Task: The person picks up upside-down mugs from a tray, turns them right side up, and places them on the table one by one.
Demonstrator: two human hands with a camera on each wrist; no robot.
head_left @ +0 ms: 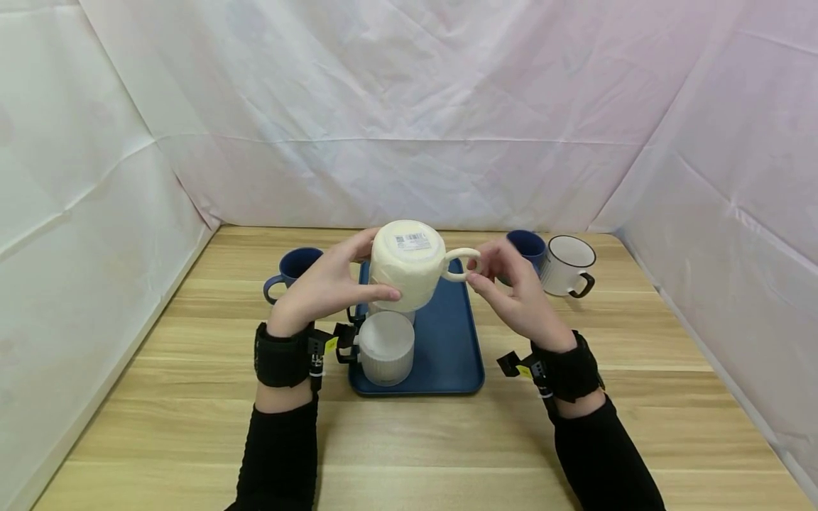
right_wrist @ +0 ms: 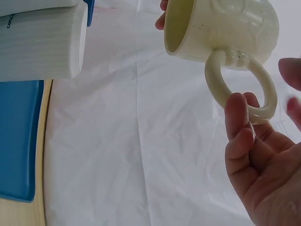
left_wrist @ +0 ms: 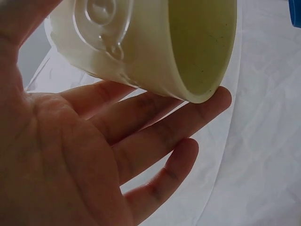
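A cream mug (head_left: 409, 273) with a barcode label on its base is held tipped over above the blue tray (head_left: 450, 355), base toward me. My left hand (head_left: 348, 280) grips its body, thumb on the near side and fingers under the rim (left_wrist: 202, 89). My right hand (head_left: 492, 273) pinches the ring handle (right_wrist: 263, 94). The mug's inside (right_wrist: 176, 26) looks empty. A white ribbed mug (head_left: 385, 348) stands on the tray just below, with another pale mug (head_left: 391, 310) behind it, mostly hidden.
A dark blue mug (head_left: 294, 270) stands on the wooden table left of the tray. At the right are another blue mug (head_left: 529, 245) and a white mug with a brown rim (head_left: 569, 264). White sheeting walls off three sides.
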